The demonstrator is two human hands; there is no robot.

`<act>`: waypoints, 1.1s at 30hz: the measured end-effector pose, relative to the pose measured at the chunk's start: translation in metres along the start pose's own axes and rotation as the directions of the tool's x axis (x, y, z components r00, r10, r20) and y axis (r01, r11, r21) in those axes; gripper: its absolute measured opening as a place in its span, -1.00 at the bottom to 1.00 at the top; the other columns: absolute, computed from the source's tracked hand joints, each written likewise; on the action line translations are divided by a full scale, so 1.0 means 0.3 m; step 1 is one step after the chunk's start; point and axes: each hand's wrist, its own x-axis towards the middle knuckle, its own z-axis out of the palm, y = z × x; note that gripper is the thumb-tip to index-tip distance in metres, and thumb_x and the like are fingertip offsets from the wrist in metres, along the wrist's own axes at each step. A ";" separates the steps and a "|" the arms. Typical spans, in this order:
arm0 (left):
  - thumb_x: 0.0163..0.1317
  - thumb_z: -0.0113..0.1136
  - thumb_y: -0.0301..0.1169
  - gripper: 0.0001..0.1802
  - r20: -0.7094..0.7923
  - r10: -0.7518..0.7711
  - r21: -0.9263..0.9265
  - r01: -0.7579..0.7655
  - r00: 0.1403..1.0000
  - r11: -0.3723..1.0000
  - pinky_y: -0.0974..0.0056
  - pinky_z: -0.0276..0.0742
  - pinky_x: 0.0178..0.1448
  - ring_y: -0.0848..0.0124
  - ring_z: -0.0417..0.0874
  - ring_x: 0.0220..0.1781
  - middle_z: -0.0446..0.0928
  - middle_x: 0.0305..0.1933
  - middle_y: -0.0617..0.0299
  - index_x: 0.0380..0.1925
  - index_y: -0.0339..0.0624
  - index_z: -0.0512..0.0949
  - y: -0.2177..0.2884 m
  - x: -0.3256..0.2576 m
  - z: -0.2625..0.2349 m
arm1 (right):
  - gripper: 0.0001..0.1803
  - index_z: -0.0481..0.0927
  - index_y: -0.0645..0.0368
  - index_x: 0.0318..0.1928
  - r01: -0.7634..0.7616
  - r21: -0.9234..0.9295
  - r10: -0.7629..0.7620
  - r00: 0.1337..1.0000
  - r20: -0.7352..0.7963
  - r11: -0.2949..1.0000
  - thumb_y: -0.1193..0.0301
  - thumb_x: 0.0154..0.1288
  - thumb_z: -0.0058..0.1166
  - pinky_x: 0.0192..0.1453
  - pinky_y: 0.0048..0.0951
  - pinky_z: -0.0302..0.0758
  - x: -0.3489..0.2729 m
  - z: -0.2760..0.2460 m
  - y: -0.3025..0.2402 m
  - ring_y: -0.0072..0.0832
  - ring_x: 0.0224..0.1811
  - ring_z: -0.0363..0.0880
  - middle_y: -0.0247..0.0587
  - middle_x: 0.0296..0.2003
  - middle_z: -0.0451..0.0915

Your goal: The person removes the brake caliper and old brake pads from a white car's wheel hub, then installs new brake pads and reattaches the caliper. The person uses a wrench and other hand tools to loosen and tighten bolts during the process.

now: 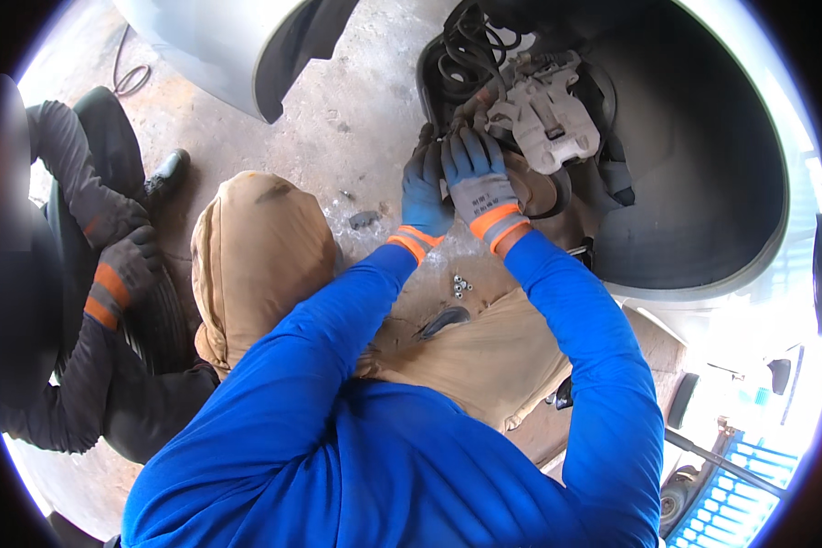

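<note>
My left hand [425, 196] and my right hand [482, 183] are close together at the front of the wheel hub, in blue and grey work gloves with orange-striped cuffs. Their fingers point away from me and curl forward, closed around something that the gloves hide. Just right of my right hand, a light-grey brake caliper [546, 119] sits in the wheel arch. Part of a round, brownish brake disc [532, 187] shows beneath the caliper, beside the right glove. Dark hoses [466, 50] loop above my hands.
A dark wheel-arch liner [694, 155] curves round on the right, under a white fender. Several lug nuts [461, 286] lie on the concrete floor, near a dark scrap [364, 219]. At left, a person in dark clothes and gloves [123, 274] crouches beside a tyre [160, 315].
</note>
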 end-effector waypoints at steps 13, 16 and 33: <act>-0.12 0.34 -0.53 -0.17 0.034 -0.100 -0.223 0.105 0.994 0.969 0.04 0.39 0.26 -0.10 0.41 0.19 0.34 0.22 -0.17 0.26 -0.24 0.27 0.019 -0.023 -0.036 | -0.37 0.44 0.09 0.22 -0.041 0.102 0.034 0.997 0.075 0.994 0.30 0.07 0.14 0.40 -0.03 0.17 -0.022 -0.103 0.022 -0.12 0.37 0.17 -0.04 0.20 0.38; -0.10 0.34 -0.54 -0.20 -0.083 -0.214 -0.168 0.198 0.973 0.966 0.05 0.44 0.18 -0.08 0.45 0.14 0.38 0.17 -0.15 0.24 -0.22 0.30 -0.013 -0.026 -0.056 | -0.27 0.43 0.06 0.24 -0.249 0.447 0.217 0.969 0.123 0.859 0.32 -0.03 0.29 0.35 -0.08 0.27 -0.048 -0.306 -0.023 -0.13 0.35 0.22 -0.03 0.21 0.37; 0.04 0.35 -0.53 -0.72 -0.154 -0.219 -0.189 0.189 0.963 0.964 0.22 0.58 -0.04 0.18 0.65 -0.16 0.62 -0.18 0.09 -0.18 -0.11 0.67 0.001 0.053 -0.009 | -0.56 0.51 0.28 0.16 -0.798 0.601 0.901 0.222 0.372 -0.052 0.49 0.27 0.16 0.15 -0.43 0.48 -0.852 -0.419 0.072 -0.44 0.06 0.56 -0.13 0.06 0.58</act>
